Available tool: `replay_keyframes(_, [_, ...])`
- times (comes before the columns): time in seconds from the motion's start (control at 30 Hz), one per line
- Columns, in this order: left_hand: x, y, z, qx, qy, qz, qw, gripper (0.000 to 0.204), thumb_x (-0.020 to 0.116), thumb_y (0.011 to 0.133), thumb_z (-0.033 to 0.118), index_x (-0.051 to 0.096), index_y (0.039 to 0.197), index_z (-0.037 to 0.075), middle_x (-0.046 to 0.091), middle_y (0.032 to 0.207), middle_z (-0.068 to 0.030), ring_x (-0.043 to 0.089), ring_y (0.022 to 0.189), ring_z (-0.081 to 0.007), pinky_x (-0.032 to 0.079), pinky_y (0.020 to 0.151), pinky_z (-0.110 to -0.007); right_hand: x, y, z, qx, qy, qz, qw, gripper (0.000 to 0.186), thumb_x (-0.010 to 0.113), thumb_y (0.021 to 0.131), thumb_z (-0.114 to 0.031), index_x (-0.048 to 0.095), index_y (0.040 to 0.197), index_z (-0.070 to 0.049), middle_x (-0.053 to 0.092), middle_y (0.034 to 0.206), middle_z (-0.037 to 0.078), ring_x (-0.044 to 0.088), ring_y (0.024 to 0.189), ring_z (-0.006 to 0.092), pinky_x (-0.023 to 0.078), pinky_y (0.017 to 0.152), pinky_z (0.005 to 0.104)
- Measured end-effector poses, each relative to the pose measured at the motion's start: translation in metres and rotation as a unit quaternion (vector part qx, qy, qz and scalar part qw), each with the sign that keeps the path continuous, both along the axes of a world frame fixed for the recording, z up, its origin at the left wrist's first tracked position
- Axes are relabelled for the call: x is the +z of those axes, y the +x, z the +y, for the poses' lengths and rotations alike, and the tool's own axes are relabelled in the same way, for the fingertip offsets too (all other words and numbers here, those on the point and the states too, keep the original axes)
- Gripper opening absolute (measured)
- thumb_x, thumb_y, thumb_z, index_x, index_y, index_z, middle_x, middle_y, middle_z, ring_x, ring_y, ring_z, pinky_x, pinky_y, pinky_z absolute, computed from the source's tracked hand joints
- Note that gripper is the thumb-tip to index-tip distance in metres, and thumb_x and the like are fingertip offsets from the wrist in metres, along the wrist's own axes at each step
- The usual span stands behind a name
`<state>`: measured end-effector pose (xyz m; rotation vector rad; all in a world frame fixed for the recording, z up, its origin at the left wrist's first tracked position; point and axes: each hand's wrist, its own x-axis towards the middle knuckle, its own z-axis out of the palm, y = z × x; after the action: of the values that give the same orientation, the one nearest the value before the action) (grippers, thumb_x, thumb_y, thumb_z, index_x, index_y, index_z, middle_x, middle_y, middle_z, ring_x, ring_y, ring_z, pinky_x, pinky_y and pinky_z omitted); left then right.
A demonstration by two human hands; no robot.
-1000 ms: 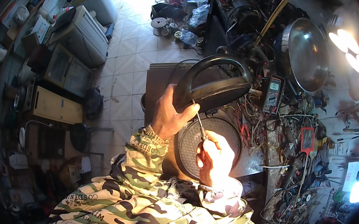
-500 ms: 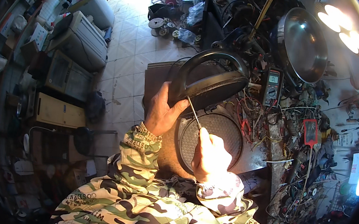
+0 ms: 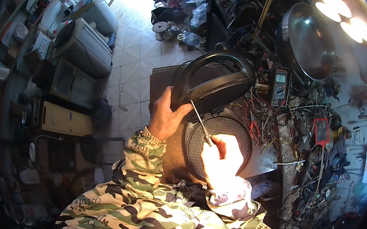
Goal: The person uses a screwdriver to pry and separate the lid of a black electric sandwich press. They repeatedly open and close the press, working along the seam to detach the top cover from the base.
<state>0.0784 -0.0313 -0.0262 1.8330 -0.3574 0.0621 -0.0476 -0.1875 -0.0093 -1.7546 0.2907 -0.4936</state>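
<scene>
Gripping screwdriver (image 3: 200, 124): right hand (image 3: 221, 162) (left hand (image 3: 165, 117) on lid (image 3: 212, 84)).

— The black lid (image 3: 212, 84) above the round plate: plastic?
— Looks like it, smooth and semi-glossy, with light catching its handle rim. The round plate (image 3: 226, 139) itself is dark, matt and finely dotted, probably coated metal, though it's hard to tell here.
— And the screwdriver (image 3: 200, 122) just left of the plate?
— Thin bright metal shaft, shiny.
— The sleeves (image 3: 143, 148) below the plate?
— Soft camouflage cloth, matt.
— That big bowl (image 3: 310, 38) up right of the plate?
— Polished metal, mirror-glossy. The floor (image 3: 131, 59) left of it is smooth pale tile.
</scene>
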Motion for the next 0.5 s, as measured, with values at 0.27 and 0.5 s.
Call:
replay_keyframes(0.27, [0.001, -0.001, -0.003, 0.025, 0.013, -0.033, 0.999, 0.038, 0.077, 0.091, 0.023, 0.058, 0.116, 0.000, 0.070, 0.096, -0.0117, 0.065, 0.088, -0.0203, 0.052, 0.082, -0.035, -0.003, 0.000, 0.001, -0.010, 0.135, 0.097, 0.986, 0.020, 0.075, 0.085, 0.002, 0.068, 0.104, 0.001, 0.067, 0.085, 0.006, 0.063, 0.072, 0.0107, 0.052, 0.063, 0.0255])
replay_keyframes(0.5, [-0.001, 0.002, -0.006, 0.007, -0.013, -0.023, 1.000, 0.045, 0.074, 0.094, 0.033, 0.058, 0.119, 0.000, 0.069, 0.098, -0.0093, 0.064, 0.092, -0.0181, 0.051, 0.084, -0.034, -0.011, -0.005, -0.003, 0.047, 0.079, -0.074, 0.993, 0.035, 0.065, 0.081, 0.013, 0.056, 0.113, 0.000, 0.059, 0.093, 0.007, 0.066, 0.084, 0.0151, 0.056, 0.076, 0.0261])
